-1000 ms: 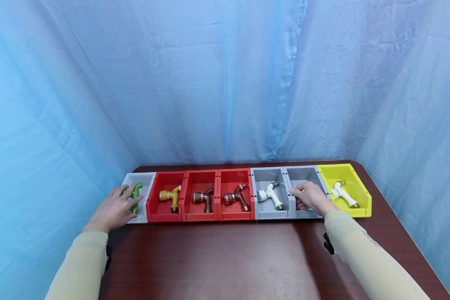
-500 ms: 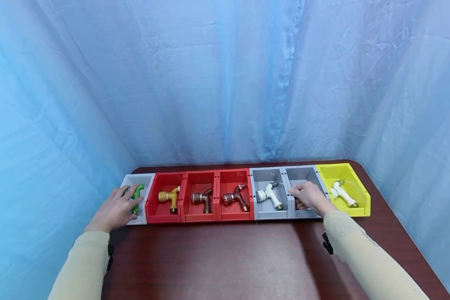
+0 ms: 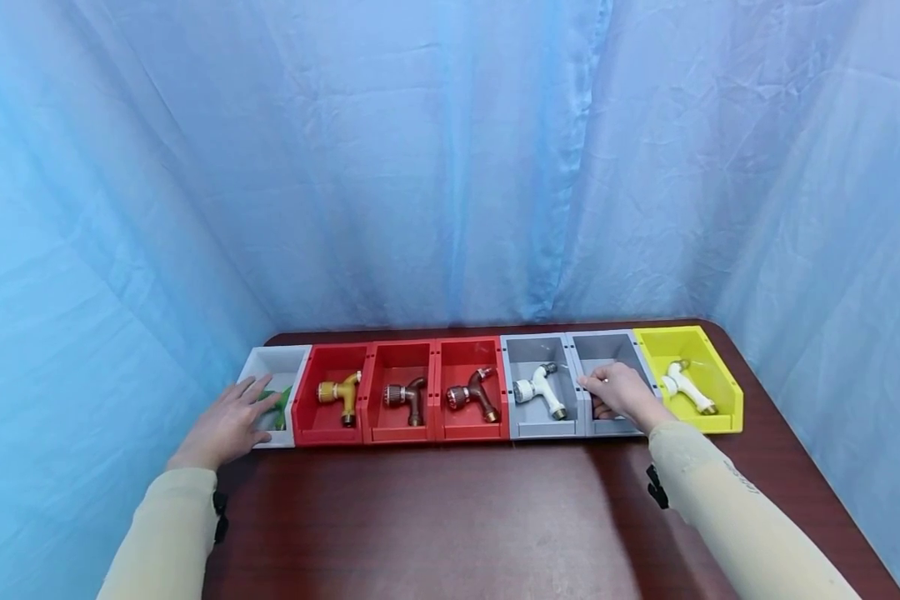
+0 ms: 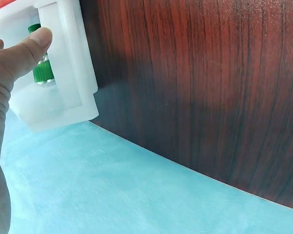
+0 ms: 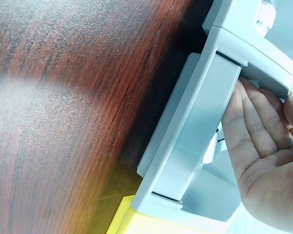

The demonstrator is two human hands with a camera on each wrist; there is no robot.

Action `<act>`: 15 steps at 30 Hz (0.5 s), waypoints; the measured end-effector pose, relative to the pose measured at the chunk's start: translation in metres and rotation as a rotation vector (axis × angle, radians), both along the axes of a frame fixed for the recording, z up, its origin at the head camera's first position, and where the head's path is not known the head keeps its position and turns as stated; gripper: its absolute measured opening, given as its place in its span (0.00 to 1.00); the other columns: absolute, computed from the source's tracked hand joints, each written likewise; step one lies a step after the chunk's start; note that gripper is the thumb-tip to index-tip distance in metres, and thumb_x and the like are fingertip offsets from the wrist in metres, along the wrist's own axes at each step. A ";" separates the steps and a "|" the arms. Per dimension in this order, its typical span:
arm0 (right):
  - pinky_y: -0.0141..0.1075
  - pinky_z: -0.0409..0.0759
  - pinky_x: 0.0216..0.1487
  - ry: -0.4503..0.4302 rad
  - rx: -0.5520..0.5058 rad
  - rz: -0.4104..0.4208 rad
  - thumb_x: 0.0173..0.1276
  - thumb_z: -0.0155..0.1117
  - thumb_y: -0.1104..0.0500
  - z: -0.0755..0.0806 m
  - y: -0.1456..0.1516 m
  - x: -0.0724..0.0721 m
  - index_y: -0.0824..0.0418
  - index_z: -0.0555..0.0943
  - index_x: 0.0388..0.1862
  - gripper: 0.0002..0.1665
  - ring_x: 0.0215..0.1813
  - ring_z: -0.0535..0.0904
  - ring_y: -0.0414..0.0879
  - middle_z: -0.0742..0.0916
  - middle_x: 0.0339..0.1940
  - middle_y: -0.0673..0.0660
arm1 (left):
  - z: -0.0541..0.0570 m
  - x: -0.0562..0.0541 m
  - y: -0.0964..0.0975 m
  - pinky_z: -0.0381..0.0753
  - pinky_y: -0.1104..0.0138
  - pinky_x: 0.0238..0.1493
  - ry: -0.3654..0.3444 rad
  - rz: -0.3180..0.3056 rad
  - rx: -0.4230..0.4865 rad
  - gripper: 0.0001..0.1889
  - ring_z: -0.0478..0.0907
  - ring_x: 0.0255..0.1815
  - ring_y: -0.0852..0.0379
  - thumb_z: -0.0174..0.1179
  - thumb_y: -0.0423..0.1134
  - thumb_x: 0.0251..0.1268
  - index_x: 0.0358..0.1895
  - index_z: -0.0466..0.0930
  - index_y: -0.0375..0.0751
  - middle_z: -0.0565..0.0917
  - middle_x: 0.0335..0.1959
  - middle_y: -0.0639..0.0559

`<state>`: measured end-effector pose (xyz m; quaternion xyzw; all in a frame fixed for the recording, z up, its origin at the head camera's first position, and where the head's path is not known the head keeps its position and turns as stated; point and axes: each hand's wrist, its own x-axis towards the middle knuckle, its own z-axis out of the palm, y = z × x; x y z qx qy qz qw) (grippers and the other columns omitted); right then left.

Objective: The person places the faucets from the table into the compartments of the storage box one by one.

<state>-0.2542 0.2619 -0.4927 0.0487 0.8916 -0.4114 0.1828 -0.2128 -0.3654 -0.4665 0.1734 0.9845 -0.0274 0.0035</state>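
Observation:
My left hand [image 3: 221, 425] hovers over the white bin [image 3: 279, 362] at the row's left end, fingers extended. Beneath them lies a green tap [image 3: 281, 407], partly hidden by the fingers; the left wrist view shows its ribbed green handle [image 4: 43, 72] beside my thumb. My right hand [image 3: 621, 396] pinches the side wall of a grey bin [image 3: 606, 345], second from the right, thumb at the rim and fingers inside. A small white part [image 5: 211, 150] shows inside that bin, mostly hidden from the head view by the hand.
Red bins hold a yellow tap [image 3: 340, 394] and two brown taps, one brown tap [image 3: 407, 398] left of the other brown tap [image 3: 474, 395]. White taps lie in the left grey bin [image 3: 534, 346] and the yellow bin [image 3: 671, 342]. Blue curtains [image 3: 450, 167] surround the brown table [image 3: 435, 517].
The green tap has left my left fingers and lies turned in the white bin; those fingers have straightened. My right hand stays where it was.

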 end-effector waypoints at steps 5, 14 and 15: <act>0.39 0.86 0.35 0.004 -0.005 0.004 0.81 0.56 0.50 0.001 0.001 0.002 0.64 0.76 0.31 0.22 0.30 0.82 0.48 0.81 0.27 0.58 | -0.001 0.004 -0.003 0.71 0.33 0.64 -0.039 0.074 0.045 0.45 0.57 0.75 0.27 0.81 0.43 0.48 0.73 0.72 0.41 0.62 0.77 0.33; 0.41 0.86 0.34 0.027 0.029 0.003 0.81 0.57 0.51 0.001 0.001 0.003 0.64 0.78 0.30 0.21 0.30 0.82 0.49 0.82 0.25 0.58 | 0.006 0.004 0.000 0.68 0.30 0.64 -0.093 0.168 0.129 0.43 0.52 0.76 0.25 0.74 0.46 0.58 0.76 0.67 0.41 0.58 0.78 0.31; 0.41 0.85 0.33 0.040 0.056 0.010 0.81 0.57 0.51 0.001 0.000 0.003 0.63 0.78 0.29 0.21 0.29 0.82 0.49 0.82 0.25 0.59 | 0.007 0.004 0.002 0.68 0.30 0.63 -0.099 0.182 0.133 0.43 0.51 0.76 0.25 0.74 0.47 0.59 0.77 0.66 0.41 0.58 0.79 0.31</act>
